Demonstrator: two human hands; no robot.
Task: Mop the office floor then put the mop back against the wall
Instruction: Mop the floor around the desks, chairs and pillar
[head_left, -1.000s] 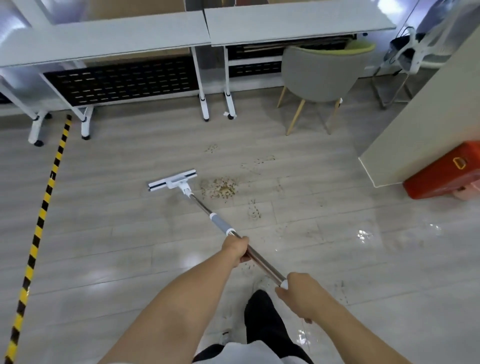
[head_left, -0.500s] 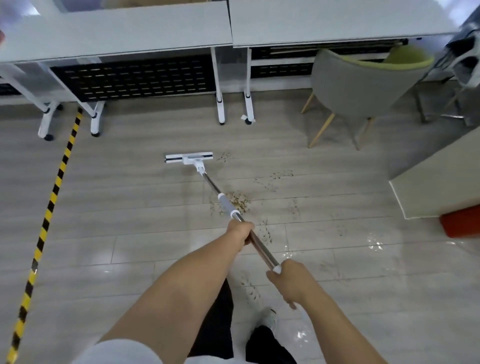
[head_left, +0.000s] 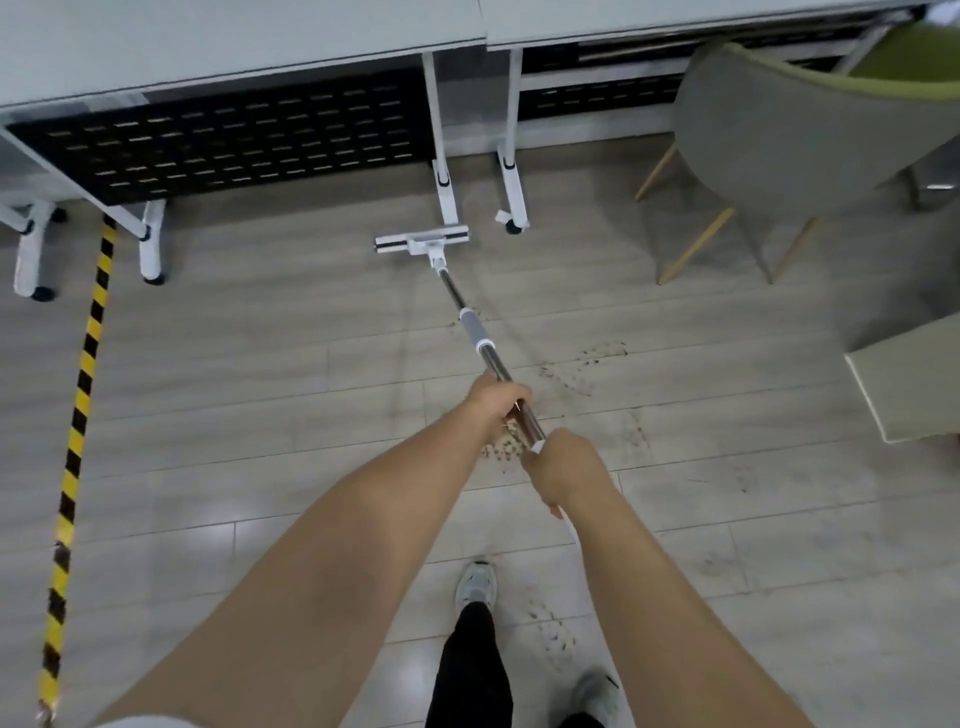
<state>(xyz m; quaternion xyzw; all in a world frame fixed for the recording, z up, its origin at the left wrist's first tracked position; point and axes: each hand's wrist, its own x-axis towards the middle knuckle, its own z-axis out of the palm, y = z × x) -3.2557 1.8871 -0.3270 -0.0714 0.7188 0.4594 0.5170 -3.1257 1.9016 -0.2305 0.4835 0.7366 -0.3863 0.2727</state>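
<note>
Two pale tabletops (head_left: 234, 47) span the far side, with a black perforated panel (head_left: 223, 140) under the left one. White caster legs (head_left: 447, 192) stand where the two meet. The mop head (head_left: 422, 243) lies flat on the floor (head_left: 260, 364) just in front of those legs, close to the left one of the pair. A grey chair (head_left: 789, 130) on wooden legs stands to the right, and the corner of a pale panel (head_left: 909, 379) juts in at the right edge. Yellow-and-black tape (head_left: 78, 415) runs along the floor on the left. Brown dirt (head_left: 597, 358) is scattered right of the shaft (head_left: 474, 330) and beneath the hands.

Wide bare floor lies between the tape and the shaft. The stretch toward the chair and panel is tighter, and the desk legs close off the way ahead.

Both arms reach forward. The left hand (head_left: 498, 402) leads, its fingers wrapped round the steel shaft below the grey sleeve. The right hand (head_left: 563, 465) sits just behind it, gripping the handle's end. A grey shoe (head_left: 475, 582) stands below the hands.
</note>
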